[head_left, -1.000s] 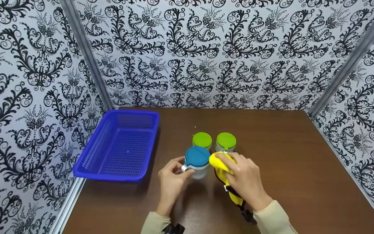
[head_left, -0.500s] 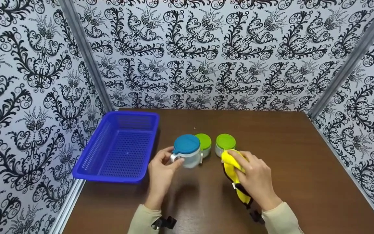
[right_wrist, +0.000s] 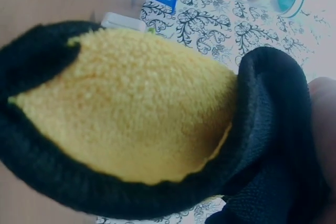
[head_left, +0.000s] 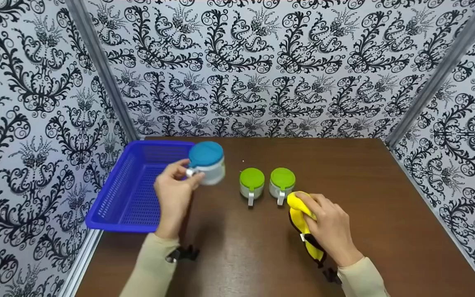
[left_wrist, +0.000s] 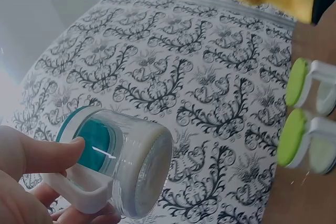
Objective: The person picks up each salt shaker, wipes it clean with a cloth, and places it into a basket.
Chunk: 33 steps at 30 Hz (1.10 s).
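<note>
Blue-lidded jar lifted toward basket, pinched in left fingers.

The left hand is lifting the blue-lidded jar off the table, carrying it left and farther away, now over the blue basket's right edge, leaving both green-lidded jars uncovered.

Three lidded jars in all: one blue-lidded jar above the blue basket, two green-lidded jars right of it. One basket, one yellow cloth.
</note>
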### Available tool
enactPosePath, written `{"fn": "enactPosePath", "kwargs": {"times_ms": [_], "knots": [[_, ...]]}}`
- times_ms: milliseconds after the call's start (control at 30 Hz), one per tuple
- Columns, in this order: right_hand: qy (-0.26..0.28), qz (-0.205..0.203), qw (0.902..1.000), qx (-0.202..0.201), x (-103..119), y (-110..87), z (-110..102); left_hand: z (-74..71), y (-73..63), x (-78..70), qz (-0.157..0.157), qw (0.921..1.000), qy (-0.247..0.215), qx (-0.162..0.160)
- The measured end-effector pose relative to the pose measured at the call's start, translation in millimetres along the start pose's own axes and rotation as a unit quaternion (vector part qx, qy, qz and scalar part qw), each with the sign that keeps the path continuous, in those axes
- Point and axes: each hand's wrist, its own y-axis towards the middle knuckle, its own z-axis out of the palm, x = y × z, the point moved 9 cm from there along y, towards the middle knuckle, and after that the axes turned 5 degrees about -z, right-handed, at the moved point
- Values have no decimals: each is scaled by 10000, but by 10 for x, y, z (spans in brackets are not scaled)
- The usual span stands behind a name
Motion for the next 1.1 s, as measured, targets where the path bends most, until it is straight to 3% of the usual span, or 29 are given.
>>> {"fn": "enactPosePath", "kwargs": {"times_ms": [267, 467, 633, 767, 1100], "knots": [[-16, 68, 9998, 161, -96, -91, -2, -171, 414, -60, -45, 9996, 128, -258], [-22, 161, 9996, 226, -177, -144, -11, -324, 837, 69, -231, 9973, 396, -569], [-48, 225, 9995, 239, -227, -158, -15, -454, 1179, 354, -430, 9936, 528, -899], [-54, 271, 9993, 266, -239, -179, 8, -567, 1360, 637, -585, 9886, 885, -1066], [-118, 247, 9989, 373, -217, -222, 95, -865, 1507, 1380, -1503, 9689, 1343, -1433]]}}
